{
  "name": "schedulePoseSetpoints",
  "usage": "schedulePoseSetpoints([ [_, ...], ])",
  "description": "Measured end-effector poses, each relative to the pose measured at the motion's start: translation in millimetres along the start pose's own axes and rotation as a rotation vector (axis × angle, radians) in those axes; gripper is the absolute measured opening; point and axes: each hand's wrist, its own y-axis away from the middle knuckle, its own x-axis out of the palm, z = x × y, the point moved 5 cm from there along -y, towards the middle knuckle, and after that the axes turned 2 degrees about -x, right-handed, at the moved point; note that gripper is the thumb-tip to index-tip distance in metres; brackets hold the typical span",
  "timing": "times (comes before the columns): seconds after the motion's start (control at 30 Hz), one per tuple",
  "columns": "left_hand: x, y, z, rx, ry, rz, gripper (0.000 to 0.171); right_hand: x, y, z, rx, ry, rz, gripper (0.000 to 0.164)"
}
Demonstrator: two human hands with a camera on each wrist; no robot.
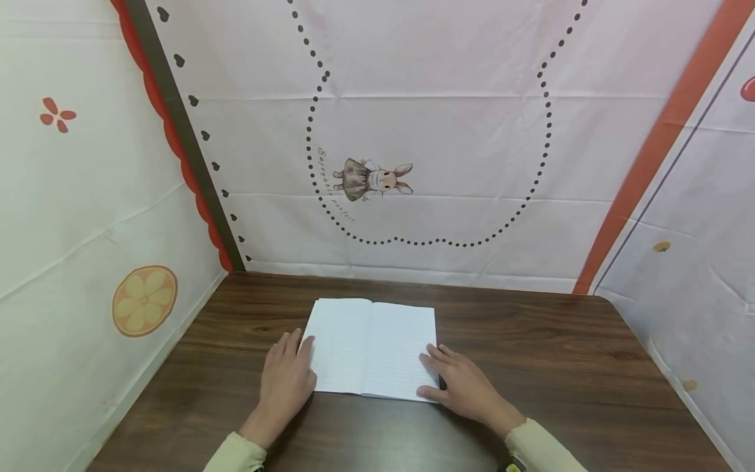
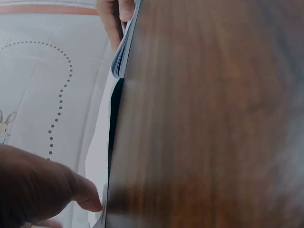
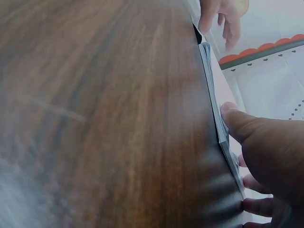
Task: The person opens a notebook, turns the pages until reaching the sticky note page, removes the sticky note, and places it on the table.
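The open notebook (image 1: 380,351), lower centre, extends lengthwise left-to-right, spine (image 1: 366,347) pointing up-frame; left hand (image 1: 287,381) and right hand (image 1: 463,387) touch it, relaxed.

both hands (image 3: 266,152) touching notebook (image 3: 210,83); wooden tabletop (image 3: 109,118) beneath; patterned cloth (image 3: 268,78) behind

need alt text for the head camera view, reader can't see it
An open lined notebook lies on a dark wooden table, with a person's left hand at its left edge and right hand at its right edge. Behind the table is a pale cloth printed with a sideways rabbit inside a dotted outline.
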Motion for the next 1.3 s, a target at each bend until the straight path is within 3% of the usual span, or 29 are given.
schedulePoseSetpoints([
  [0.17, 4.7, -1.9, -9.9, 0.233, 0.020, 0.135, 0.047, 0, 0, -2, -0.018, -0.001, 0.009, 0.071],
  [0.3, 7.9, -1.1, -10.0, 0.320, 0.061, 0.259, 0.041, -1, 1, -4, -0.071, -0.008, 0.024, 0.066],
  [0.5, 12.0, 0.5, 4.1, 0.271, 0.182, 0.376, 0.037, -4, 3, -9, -0.097, -0.079, 0.081, 0.063],
  [0.63, 11.8, 1.9, 10.3, 0.255, 0.246, 0.389, 0.039, -7, 3, -11, -0.086, -0.116, 0.120, 0.065],
  [0.87, 11.2, 2.1, 12.6, 0.234, 0.267, 0.400, 0.040, -12, 0, -9, -0.078, -0.117, 0.138, 0.063],
  [1.3, 10.5, -2.0, 11.0, 0.206, 0.265, 0.437, 0.040, -7, -1, -3, -0.035, -0.097, -0.012, 0.052],
])
